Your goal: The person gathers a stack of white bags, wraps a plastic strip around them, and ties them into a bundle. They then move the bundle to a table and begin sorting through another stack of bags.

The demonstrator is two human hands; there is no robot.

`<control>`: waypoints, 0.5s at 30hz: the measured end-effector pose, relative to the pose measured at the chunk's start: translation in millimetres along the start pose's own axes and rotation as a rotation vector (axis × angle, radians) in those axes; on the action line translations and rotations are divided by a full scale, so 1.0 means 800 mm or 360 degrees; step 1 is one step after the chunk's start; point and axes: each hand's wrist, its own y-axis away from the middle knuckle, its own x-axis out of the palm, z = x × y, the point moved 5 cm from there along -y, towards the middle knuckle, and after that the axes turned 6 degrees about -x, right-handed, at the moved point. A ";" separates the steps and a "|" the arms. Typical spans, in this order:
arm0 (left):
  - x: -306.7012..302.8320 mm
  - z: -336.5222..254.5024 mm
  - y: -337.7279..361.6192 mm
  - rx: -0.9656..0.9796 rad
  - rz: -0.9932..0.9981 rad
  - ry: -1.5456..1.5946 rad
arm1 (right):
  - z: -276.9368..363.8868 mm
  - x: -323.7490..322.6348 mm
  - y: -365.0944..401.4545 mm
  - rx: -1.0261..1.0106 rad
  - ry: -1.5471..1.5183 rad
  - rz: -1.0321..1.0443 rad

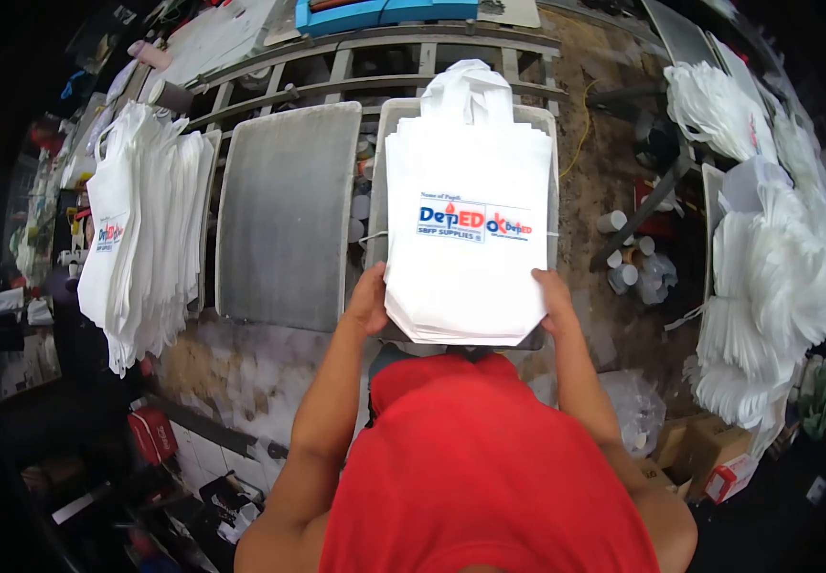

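Observation:
A stack of white tote bags (461, 277) lies in front of me on a grey board (398, 113), handles bunched at the far end. Blue and red "DepED" print crosses the top bag. My left hand (367, 300) is closed at the stack's lower left edge, its fingers partly tucked behind the bags. At the lower right edge, my right hand (553, 298) grips the stack too, thumb on the near face and fingers mostly hidden. The bags' lower corners are folded at a slant.
To the left is a bare grey board (287, 220). Beyond it hangs a pile of printed white bags (150, 229). More white bags (766, 277) are heaped at the right. Behind runs a slatted frame (336, 72); cups (611, 222) lie on the floor at right, near cardboard boxes (704, 449).

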 end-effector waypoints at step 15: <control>-0.039 0.059 -0.020 0.0237 0.0037 0.0202 | -0.028 0.211 0.140 -0.1211 0.2527 0.0729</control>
